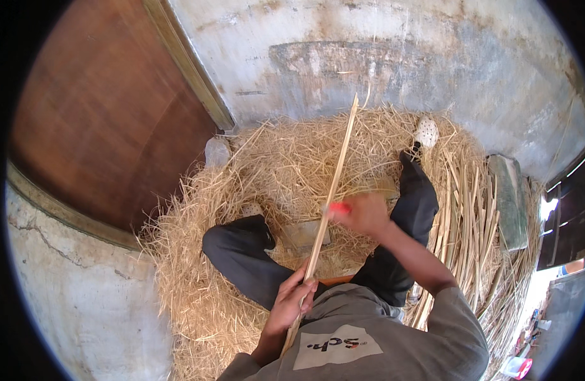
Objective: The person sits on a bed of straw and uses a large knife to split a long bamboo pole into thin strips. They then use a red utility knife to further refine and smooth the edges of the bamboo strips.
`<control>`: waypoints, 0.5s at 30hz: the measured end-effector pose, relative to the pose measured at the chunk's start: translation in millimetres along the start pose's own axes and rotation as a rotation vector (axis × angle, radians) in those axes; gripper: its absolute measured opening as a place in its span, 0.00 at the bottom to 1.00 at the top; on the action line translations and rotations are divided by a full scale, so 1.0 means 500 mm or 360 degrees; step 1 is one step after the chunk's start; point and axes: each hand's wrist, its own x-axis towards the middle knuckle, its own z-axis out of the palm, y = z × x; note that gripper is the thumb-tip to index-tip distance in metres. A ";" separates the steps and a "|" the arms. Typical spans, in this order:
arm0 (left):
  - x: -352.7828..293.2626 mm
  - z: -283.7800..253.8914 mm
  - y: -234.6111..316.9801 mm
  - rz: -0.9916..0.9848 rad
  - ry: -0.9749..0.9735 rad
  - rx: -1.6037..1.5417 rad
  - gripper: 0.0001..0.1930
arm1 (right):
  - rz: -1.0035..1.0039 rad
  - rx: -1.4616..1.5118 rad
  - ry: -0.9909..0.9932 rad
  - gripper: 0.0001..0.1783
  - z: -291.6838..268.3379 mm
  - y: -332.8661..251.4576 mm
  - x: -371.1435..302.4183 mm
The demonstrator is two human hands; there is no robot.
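Note:
A long pale wooden strip (pixel 335 181) slants up and away from my lap, its far tip pointing at the wall. Near its lower end, my left hand (pixel 292 298) is wrapped round it, and the tail runs down along my shirt. Halfway up, my right hand (pixel 367 216) is closed on a red-handled tool (pixel 339 209) that meets the strip's right side. Motion blurs that hand, and the tool's working end cannot be made out. Beyond the strip's tip, a thin curled shaving (pixel 369 93) stands out against the wall.
Straw-like shavings (pixel 203 286) heap around my legs. To my right lies a bundle of long strips (pixel 464 222), with a green slab-like object (pixel 510 203) beside it. A stained wall (pixel 394 70) rises in front, and a brown door (pixel 102 114) stands at the left.

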 end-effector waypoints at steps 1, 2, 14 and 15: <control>0.000 0.001 0.002 -0.0003 0.0006 0.0042 0.29 | 0.0161 -0.0055 0.0025 0.37 -0.002 0.023 0.022; -0.001 0.002 0.002 -0.0006 0.0012 0.0084 0.29 | 0.0152 -0.0071 0.0045 0.38 0.003 0.026 0.019; 0.003 0.012 0.017 -0.0026 -0.0020 -0.0151 0.26 | -0.0196 0.0098 0.0001 0.38 -0.003 -0.024 -0.021; 0.004 0.016 0.020 -0.0036 0.0000 -0.0132 0.25 | -0.0301 0.0093 0.0008 0.38 -0.007 -0.025 -0.021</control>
